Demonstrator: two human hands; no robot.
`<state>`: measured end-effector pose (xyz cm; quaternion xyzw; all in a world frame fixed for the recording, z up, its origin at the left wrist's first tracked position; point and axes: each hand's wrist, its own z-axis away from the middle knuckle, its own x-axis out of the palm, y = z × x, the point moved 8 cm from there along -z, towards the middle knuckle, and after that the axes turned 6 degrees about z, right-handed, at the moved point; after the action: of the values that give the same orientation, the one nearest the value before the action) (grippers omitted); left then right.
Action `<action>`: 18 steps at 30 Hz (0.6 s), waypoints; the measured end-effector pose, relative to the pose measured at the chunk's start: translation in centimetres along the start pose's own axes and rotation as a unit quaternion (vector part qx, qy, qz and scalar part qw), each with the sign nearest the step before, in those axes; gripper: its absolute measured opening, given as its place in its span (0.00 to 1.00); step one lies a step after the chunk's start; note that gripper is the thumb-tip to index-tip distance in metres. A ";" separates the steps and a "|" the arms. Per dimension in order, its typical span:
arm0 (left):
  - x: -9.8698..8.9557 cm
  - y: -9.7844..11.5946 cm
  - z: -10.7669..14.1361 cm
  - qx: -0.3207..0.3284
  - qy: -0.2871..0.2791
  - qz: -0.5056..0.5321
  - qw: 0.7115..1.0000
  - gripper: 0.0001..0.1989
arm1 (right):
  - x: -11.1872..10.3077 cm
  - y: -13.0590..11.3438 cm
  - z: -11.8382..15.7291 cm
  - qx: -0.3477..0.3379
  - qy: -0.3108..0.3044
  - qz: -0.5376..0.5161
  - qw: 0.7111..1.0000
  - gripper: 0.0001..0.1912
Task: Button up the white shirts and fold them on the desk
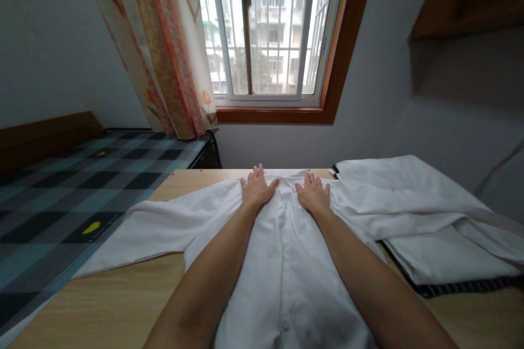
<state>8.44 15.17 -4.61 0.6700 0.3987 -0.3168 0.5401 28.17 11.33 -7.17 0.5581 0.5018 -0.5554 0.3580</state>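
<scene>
A white button-up shirt (262, 278) lies front side up, its collar at the far edge of the wooden table (114, 311). My left hand (257, 188) rests flat on the shirt's left shoulder area beside the collar, fingers spread. On the other side of the collar, my right hand (313, 193) presses down with its fingers apart. Neither hand grips the cloth. One sleeve stretches out to the left across the table, and the other runs right, over a pile of folded white cloth (442, 256). The shirt's lower end is cut off by the frame.
Dark striped fabric (462, 286) shows under the folded pile at right. A bed with a checked cover (123, 174) adjoins the table at left. Beyond the table stand a wall and a barred window (270, 38) with a patterned curtain (164, 38). A wooden shelf (462, 11) hangs upper right.
</scene>
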 end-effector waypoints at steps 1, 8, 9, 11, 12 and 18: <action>-0.7 -0.8 -0.4 -0.028 0.032 0.034 0.999 0.39 | -0.3 0.0 0.1 0.004 0.014 -0.006 1.000 0.34; -2.3 -2.8 -3.1 -0.033 0.054 0.067 0.996 0.27 | -2.9 -1.6 0.9 -0.075 0.137 -0.019 0.988 0.28; -2.3 -2.0 -3.5 0.016 0.037 0.030 0.999 0.27 | -2.7 -1.9 0.9 -0.092 0.125 -0.018 0.988 0.28; -2.0 -0.4 -4.2 0.119 -0.020 -0.065 0.991 0.22 | -2.1 -2.3 0.8 -0.113 0.093 -0.018 0.989 0.27; -1.9 0.1 -4.6 0.155 -0.053 -0.103 0.981 0.19 | -1.8 -2.4 0.7 -0.117 0.078 -0.019 0.990 0.27; -1.8 1.2 -6.6 0.231 -0.176 -0.262 0.920 0.17 | -1.1 -2.1 0.4 -0.106 0.030 -0.028 0.993 0.29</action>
<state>8.58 21.18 -1.14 0.5810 0.3740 -0.6433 0.3297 26.14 11.29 -5.83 0.5192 0.5842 -0.4915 0.3842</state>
